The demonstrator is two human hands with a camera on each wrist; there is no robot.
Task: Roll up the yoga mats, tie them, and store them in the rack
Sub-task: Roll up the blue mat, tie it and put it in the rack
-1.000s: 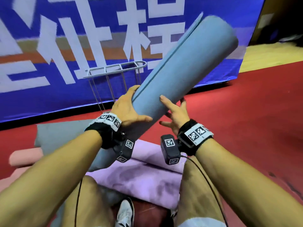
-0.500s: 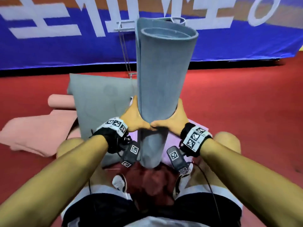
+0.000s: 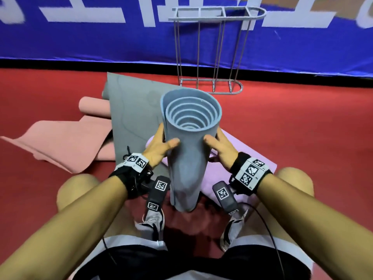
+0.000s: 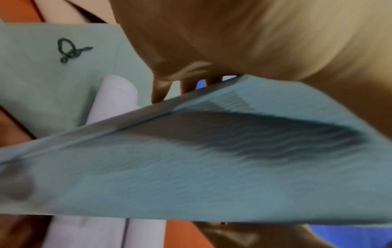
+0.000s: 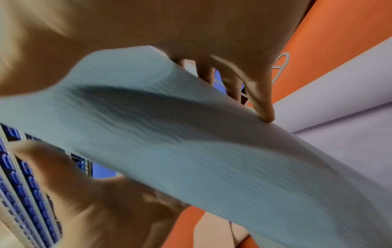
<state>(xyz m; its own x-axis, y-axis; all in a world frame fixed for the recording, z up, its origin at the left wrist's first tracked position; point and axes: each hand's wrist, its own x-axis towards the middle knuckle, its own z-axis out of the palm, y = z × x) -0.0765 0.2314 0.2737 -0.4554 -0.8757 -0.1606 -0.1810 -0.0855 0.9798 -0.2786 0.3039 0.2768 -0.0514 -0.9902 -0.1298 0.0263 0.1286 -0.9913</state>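
A rolled blue-grey yoga mat [image 3: 187, 156] stands upright on the red floor between my feet, its spiral top end facing me. My left hand [image 3: 161, 146] grips its left side and my right hand [image 3: 219, 147] grips its right side, thumbs on the near face. The wrist views show the same blue-grey mat [image 4: 212, 167] [image 5: 212, 151] pressed between fingers and thumb. No tie is visible around the roll. A dark knotted cord [image 4: 70, 50] lies on the flat grey mat [image 3: 131, 110]. The metal wire rack [image 3: 212, 47] stands behind the roll by the wall.
A pink mat [image 3: 66, 142], partly unrolled, lies to the left. A lilac mat [image 3: 248, 158] lies under and right of the roll. A blue banner [image 3: 101, 37] lines the wall behind. My knees and shoes flank the roll's base.
The roll swung from a tilt toward the upper right to upright, then came down onto the floor. Both hands shifted up to clasp its sides.
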